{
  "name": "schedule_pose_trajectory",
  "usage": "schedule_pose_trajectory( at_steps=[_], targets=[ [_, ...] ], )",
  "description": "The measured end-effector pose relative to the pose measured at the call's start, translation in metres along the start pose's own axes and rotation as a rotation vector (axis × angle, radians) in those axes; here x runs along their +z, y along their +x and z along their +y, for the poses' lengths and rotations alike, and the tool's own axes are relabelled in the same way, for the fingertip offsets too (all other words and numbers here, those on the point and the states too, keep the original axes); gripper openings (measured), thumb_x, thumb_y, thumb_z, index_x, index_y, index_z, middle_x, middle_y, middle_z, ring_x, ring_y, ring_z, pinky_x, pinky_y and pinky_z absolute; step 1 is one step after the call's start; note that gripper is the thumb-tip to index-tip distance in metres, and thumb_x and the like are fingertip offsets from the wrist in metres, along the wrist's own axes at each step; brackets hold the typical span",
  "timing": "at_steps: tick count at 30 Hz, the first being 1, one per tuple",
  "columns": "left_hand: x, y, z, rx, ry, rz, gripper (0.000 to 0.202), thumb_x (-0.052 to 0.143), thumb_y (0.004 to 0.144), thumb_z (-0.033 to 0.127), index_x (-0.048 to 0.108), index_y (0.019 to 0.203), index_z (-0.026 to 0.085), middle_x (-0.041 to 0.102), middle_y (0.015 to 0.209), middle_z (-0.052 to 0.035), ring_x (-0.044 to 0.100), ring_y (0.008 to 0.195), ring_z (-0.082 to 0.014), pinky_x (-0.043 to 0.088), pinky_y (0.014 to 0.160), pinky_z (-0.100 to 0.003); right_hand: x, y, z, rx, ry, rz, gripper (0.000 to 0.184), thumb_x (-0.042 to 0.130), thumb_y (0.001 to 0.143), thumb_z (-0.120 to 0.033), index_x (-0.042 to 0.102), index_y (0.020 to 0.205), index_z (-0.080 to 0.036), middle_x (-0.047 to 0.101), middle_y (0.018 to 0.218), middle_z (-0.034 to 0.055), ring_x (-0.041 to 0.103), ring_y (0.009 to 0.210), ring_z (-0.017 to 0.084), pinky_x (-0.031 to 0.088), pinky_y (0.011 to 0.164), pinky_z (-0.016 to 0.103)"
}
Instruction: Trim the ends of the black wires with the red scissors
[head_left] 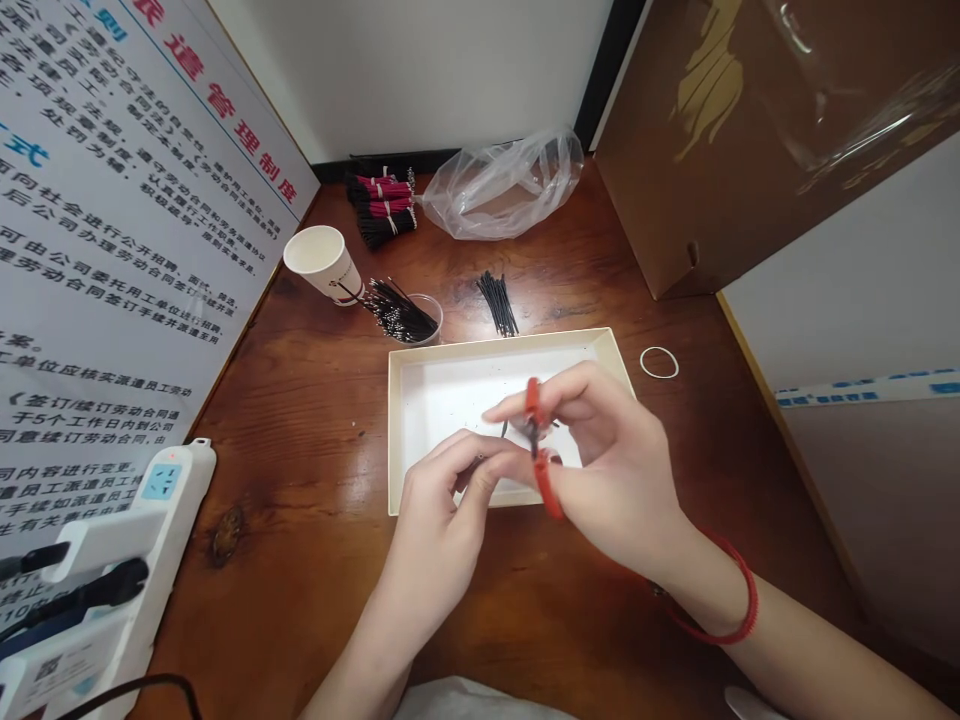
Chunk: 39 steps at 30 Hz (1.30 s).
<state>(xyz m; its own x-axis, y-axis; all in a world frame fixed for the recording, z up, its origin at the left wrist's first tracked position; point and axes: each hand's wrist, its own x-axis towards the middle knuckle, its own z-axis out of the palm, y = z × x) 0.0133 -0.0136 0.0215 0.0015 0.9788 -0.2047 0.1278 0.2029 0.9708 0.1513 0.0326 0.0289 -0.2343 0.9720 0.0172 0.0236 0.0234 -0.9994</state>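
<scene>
Above the shallow box, my right hand (611, 455) is closed around small red-handled pliers (548, 487). Their dark jaws point toward my left hand, and their exact type is hard to make out. My left hand (450, 490) is closed in a pinch, thumb against fingers, right beside the jaws. A thin black wire (504, 429) shows just past its fingertips; most of it is hidden by the fingers. Beneath both hands lies the cream-rimmed box (480, 346), with tiny dark bits on its white bottom.
Behind the box lie a bunch of black wires (498, 304) and a clear cup (429, 312) holding more. Farther back are a paper cup (319, 255), banded wire bundles (382, 207) and a plastic bag (502, 190). A rubber band (659, 362) lies right; a power strip (161, 540) stands left.
</scene>
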Motion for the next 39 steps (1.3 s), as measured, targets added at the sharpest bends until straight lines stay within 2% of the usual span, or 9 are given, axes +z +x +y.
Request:
schedule_pose_trajectory(
  at_steps=[3, 7, 9, 11, 13, 16, 21, 26, 39],
  targets=[
    [0.000, 0.000, -0.003, -0.022, 0.019, -0.031, 0.023, 0.053, 0.094, 0.018, 0.070, 0.078, 0.021, 0.066, 0.081, -0.0005, 0.058, 0.077, -0.0150, 0.044, 0.068, -0.025, 0.000, -0.001, -0.003, 0.086, 0.062, -0.104, 0.033, 0.070, 0.064, 0.002, 0.049, 0.076, -0.021, 0.067, 0.075, -0.0054, 0.064, 0.069, 0.009, 0.051, 0.062, 0.021],
    [-0.004, 0.005, -0.008, -0.031, -0.003, 0.077, 0.008, 0.058, 0.093, 0.023, 0.066, 0.095, 0.022, 0.064, 0.075, 0.0012, 0.062, 0.075, -0.0146, 0.048, 0.071, -0.025, -0.008, 0.010, -0.009, 0.113, 0.141, 0.131, 0.035, 0.081, 0.065, -0.010, 0.049, 0.074, -0.020, 0.066, 0.070, -0.0061, 0.063, 0.064, 0.007, 0.054, 0.062, 0.019],
    [-0.006, 0.008, -0.010, -0.028, -0.101, 0.189, 0.018, 0.060, 0.092, 0.024, 0.058, 0.111, 0.024, 0.063, 0.072, 0.0036, 0.063, 0.069, -0.0139, 0.049, 0.068, -0.025, -0.014, 0.013, -0.011, 0.163, 0.125, 0.182, 0.038, 0.087, 0.064, -0.018, 0.050, 0.074, -0.020, 0.065, 0.069, -0.0059, 0.063, 0.062, 0.007, 0.055, 0.061, 0.019],
    [-0.007, 0.009, -0.011, -0.030, -0.205, 0.249, 0.031, 0.062, 0.092, 0.026, 0.051, 0.121, 0.025, 0.063, 0.071, 0.0049, 0.061, 0.065, -0.0125, 0.048, 0.064, -0.023, -0.018, 0.013, -0.011, 0.261, 0.095, 0.124, 0.043, 0.090, 0.060, -0.024, 0.049, 0.072, -0.019, 0.064, 0.067, -0.0053, 0.062, 0.060, 0.007, 0.054, 0.059, 0.019],
    [-0.008, 0.009, -0.010, -0.035, -0.271, 0.243, 0.036, 0.064, 0.093, 0.029, 0.052, 0.127, 0.024, 0.065, 0.073, 0.0040, 0.058, 0.068, -0.0113, 0.048, 0.068, -0.022, -0.018, 0.011, -0.009, 0.350, 0.086, 0.057, 0.048, 0.093, 0.056, -0.028, 0.048, 0.071, -0.019, 0.064, 0.067, -0.0045, 0.063, 0.061, 0.008, 0.055, 0.059, 0.020],
    [-0.008, 0.006, -0.008, -0.057, -0.294, 0.172, 0.029, 0.066, 0.092, 0.039, 0.067, 0.116, 0.022, 0.066, 0.074, 0.0010, 0.059, 0.076, -0.0123, 0.047, 0.079, -0.023, -0.013, 0.007, -0.006, 0.382, 0.121, 0.028, 0.051, 0.094, 0.054, -0.031, 0.048, 0.073, -0.019, 0.064, 0.069, -0.0042, 0.063, 0.062, 0.008, 0.056, 0.061, 0.021],
    [-0.008, 0.001, -0.005, -0.120, -0.215, 0.088, 0.017, 0.078, 0.081, 0.038, 0.076, 0.079, 0.021, 0.065, 0.070, -0.0001, 0.055, 0.068, -0.0120, 0.046, 0.064, -0.022, -0.008, 0.008, -0.006, 0.391, 0.218, -0.009, 0.049, 0.093, 0.055, -0.030, 0.050, 0.075, -0.019, 0.061, 0.067, -0.0058, 0.059, 0.059, 0.007, 0.054, 0.059, 0.021],
    [-0.009, -0.001, -0.003, -0.132, -0.190, 0.080, 0.007, 0.079, 0.080, 0.032, 0.080, 0.080, 0.024, 0.069, 0.073, -0.0002, 0.053, 0.070, -0.0125, 0.045, 0.068, -0.023, -0.008, 0.008, -0.008, 0.411, 0.324, -0.049, 0.049, 0.093, 0.055, -0.020, 0.047, 0.072, -0.019, 0.064, 0.068, -0.0067, 0.062, 0.061, 0.006, 0.055, 0.063, 0.019],
    [-0.011, -0.003, 0.004, -0.088, -0.158, 0.147, 0.006, 0.078, 0.077, 0.022, 0.077, 0.071, 0.022, 0.069, 0.070, -0.0017, 0.054, 0.071, -0.0160, 0.043, 0.069, -0.028, -0.007, 0.007, -0.007, 0.376, 0.287, -0.074, 0.050, 0.093, 0.058, -0.031, 0.046, 0.072, -0.020, 0.067, 0.069, -0.0045, 0.066, 0.064, 0.010, 0.058, 0.065, 0.024]
  ],
)
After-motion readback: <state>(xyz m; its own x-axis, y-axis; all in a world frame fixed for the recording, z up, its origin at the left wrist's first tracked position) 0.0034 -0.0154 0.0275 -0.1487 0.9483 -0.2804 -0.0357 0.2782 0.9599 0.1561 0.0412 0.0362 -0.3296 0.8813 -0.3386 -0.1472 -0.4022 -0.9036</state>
